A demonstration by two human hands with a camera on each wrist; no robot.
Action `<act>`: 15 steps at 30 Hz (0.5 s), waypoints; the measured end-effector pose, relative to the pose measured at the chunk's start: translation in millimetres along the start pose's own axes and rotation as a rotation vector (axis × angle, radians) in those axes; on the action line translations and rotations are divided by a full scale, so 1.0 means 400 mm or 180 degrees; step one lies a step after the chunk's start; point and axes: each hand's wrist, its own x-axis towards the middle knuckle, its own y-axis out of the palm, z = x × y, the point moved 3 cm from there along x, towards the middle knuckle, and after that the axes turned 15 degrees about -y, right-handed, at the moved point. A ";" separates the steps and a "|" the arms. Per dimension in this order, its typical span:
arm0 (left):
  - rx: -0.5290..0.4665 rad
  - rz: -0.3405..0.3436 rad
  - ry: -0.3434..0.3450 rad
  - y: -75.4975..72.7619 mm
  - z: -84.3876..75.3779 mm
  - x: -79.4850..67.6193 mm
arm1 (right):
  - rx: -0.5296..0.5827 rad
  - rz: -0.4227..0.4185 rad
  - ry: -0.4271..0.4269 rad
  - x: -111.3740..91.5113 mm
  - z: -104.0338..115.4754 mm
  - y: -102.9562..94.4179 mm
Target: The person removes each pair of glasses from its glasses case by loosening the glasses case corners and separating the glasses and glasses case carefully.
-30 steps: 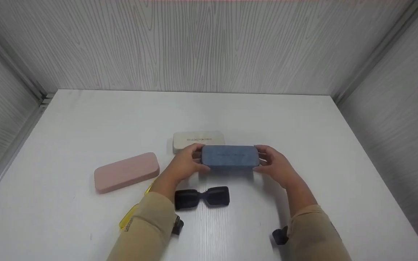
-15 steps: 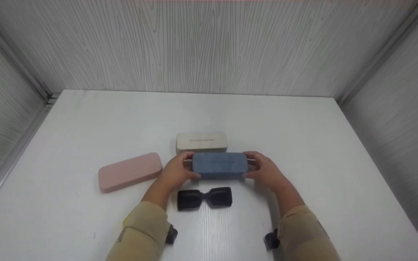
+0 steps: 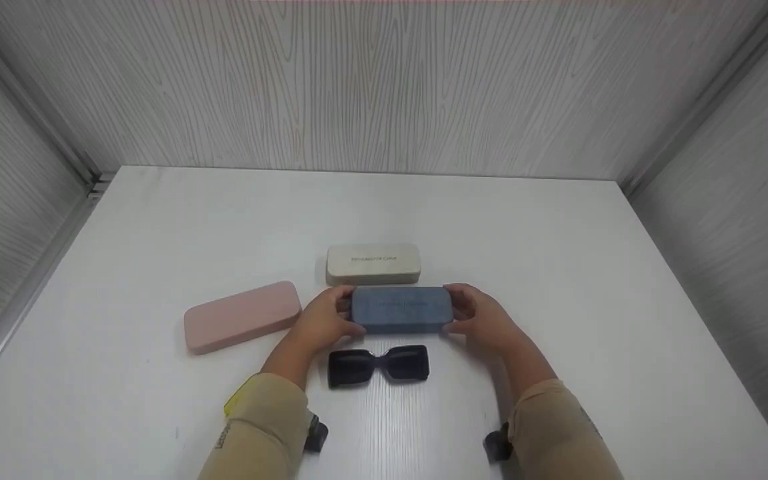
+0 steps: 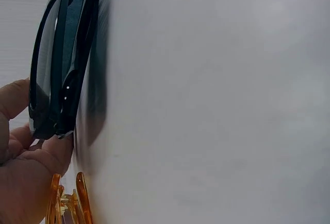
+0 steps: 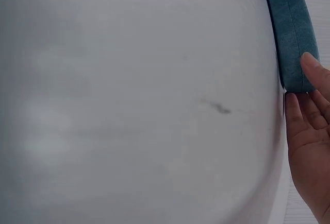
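A blue glasses case (image 3: 402,309) lies lengthwise between my two hands, lid shut. At its left end my left hand (image 3: 323,319) grips it with thumb in front and fingers behind. My right hand (image 3: 481,319) holds the right end the same way; in the right wrist view its thumb and fingertips press the case (image 5: 295,49). Just in front of the case are black sunglasses (image 3: 352,367), which largely cover it in the left wrist view. A cream glasses case (image 3: 373,264) sits right behind the blue one.
To the left, a pink glasses case (image 3: 243,317) lies at a slant beside my left wrist. Yellow-framed glasses (image 4: 80,198) are mostly hidden under my left forearm in the head view. A wood-grain panel (image 3: 384,87) closes off the back of the white table (image 3: 624,320).
Both hands have brought the blue case left and nearer to me, lowering it towards the table. The cream case, partly covered before, now shows whole. The sunglasses stay in place.
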 end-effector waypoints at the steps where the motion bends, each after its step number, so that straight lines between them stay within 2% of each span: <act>1: 0.0000 0.0007 0.0009 0.001 0.001 0.001 | 0.0009 -0.0006 0.0001 -0.001 0.001 0.000; 5: 0.0082 -0.0015 0.0043 0.003 0.002 0.003 | -0.0019 0.0019 0.0021 -0.003 0.008 -0.001; 11: 0.0554 -0.0161 0.0096 0.005 -0.004 0.000 | -0.0210 0.0080 0.0046 0.004 0.017 0.001; 15: 0.0859 -0.0267 0.0208 0.010 -0.007 0.003 | -0.0359 0.0146 0.0005 0.010 0.018 0.004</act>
